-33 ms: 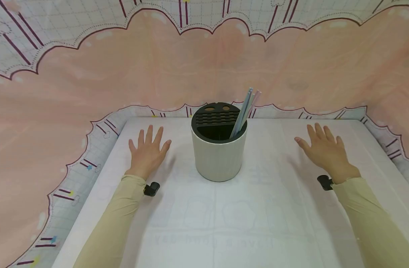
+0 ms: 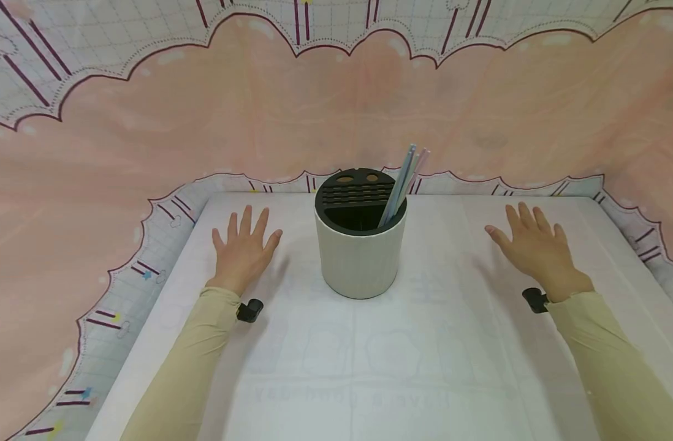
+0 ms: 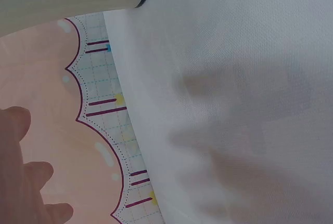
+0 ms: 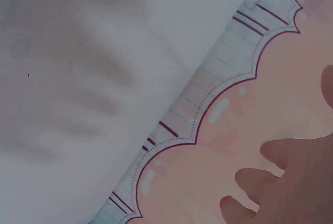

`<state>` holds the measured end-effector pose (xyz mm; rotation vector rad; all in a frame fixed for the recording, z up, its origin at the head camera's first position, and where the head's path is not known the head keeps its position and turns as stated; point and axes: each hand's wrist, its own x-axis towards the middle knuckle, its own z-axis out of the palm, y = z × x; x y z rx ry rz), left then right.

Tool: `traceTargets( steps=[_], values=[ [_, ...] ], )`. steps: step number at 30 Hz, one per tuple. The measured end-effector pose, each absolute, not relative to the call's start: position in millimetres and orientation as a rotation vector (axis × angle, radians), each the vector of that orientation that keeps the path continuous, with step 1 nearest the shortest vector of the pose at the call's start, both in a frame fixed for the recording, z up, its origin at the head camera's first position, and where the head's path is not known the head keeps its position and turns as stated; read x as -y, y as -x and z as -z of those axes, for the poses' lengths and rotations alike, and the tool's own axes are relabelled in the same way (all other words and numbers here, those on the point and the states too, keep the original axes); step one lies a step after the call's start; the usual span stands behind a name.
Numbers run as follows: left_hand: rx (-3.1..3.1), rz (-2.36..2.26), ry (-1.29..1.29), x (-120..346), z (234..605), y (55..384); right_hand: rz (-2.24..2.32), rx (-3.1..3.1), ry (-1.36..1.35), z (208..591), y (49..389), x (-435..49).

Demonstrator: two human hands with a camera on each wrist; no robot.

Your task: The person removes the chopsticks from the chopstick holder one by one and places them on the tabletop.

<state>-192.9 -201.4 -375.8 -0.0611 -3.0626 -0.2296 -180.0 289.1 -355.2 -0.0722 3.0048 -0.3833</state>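
Head cam: white holder (image 2: 361,263) w/ black slotted lid (image 2: 355,196) stands upright on the surface (image 2: 303,367) btwn L hand (image 2: 239,254) & R hand (image 2: 539,254), touching neither. It's to the R of the L fingers, L of the R fingers; L hand is nearer. Holder's axis is vert., i.e. crosswise to the fingers, which point roughly fwd. Thin sticks (image 2: 399,187) stand in the lid's big compartment, on the side twd the R fingers; their long axis is steep, tops tilted that same way. Fingers of both hands: straight-ish, spread, backs up, gripping nothing. L wrist cam catches part of the holder's wall, well apart from the fingers; R wrist cam shows R fingers against printed cloth (image 4: 192,182).
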Motion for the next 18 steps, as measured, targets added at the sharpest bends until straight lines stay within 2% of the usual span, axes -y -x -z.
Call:
traceTargets(
  steps=[18],
  values=[
    [2.957, 0.278, 0.135, 186, 368, 191, 0.397, -3.185, 0.109, 351, 179, -279]
  ],
)
